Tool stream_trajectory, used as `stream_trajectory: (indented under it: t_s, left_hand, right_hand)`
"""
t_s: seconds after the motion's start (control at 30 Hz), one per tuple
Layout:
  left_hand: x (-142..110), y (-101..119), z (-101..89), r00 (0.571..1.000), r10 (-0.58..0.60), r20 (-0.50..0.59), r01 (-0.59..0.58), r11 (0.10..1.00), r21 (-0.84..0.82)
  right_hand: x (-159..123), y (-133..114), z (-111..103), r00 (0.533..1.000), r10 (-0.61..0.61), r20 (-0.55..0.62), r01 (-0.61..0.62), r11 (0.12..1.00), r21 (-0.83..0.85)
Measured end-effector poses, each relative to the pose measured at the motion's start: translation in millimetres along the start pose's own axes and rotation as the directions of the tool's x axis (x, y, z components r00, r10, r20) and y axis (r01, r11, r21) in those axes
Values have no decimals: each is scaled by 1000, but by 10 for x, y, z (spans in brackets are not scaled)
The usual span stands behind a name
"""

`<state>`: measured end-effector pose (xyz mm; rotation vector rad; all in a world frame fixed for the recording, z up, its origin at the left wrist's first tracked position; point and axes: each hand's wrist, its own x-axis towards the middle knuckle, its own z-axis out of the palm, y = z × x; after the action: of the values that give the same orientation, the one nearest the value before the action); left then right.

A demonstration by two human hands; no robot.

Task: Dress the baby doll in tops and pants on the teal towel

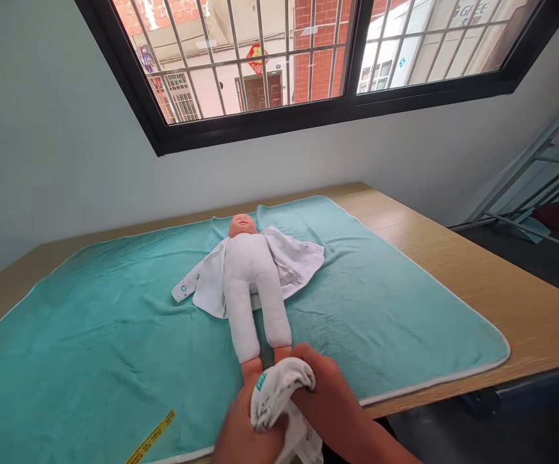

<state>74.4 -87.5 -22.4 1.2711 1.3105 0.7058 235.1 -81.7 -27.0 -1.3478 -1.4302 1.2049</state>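
Observation:
A baby doll (251, 283) with a white cloth body lies on its back on a teal towel (90, 335), head toward the window. An open white baby shirt (294, 259) is spread under its torso. At the doll's feet, my left hand (243, 435) and my right hand (330, 393) both grip a bunched white baby garment (278, 390) with small blue print. The garment is held right at the doll's feet, touching or nearly touching them. Both hands have their fingers curled round the cloth.
The towel covers most of a wooden table (501, 290) set against a pale wall under a barred window (308, 58). A yellow label (151, 439) lies on the towel's near edge. A metal frame (540, 174) stands to the right, beyond the table.

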Motion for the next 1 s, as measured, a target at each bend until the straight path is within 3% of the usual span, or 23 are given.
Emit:
stream_trajectory:
  t_s: [0.1,0.17,0.27,0.4,0.53,0.7,0.83,1.0]
  left_hand:
    - [60,108,-1,990,74,-116,-39,959,280]
    - [85,129,17,988,134,-79,-87,897,434]
    - [108,117,62,997,79,-23,-50,795,604]
    - [115,159,85,999,38,25,-45,763,645]
    - [104,246,39,999,40,33,-52,859,510]
    - [130,250,-23,999,2,46,-5,998,70]
    - [223,249,-42,995,31,100,-10,978,-209]
    - [402,378,-70,984,100,145,-56,958,-282]
  right_hand:
    - [76,60,-10,999,-35,-34,31,991,-128]
    - [107,115,-35,996,-73,-49,60,970,-234]
    - [124,206,-63,992,-117,-54,90,930,-356]
    - [125,283,-68,989,-144,-43,125,944,-306]
    - [130,256,-74,985,-162,-65,159,986,-55]
    - [135,132,-131,975,-208,-77,218,961,168]
    - [137,44,-231,988,-149,-46,156,942,296]
    - [201,6,-405,997,-81,11,70,909,410]
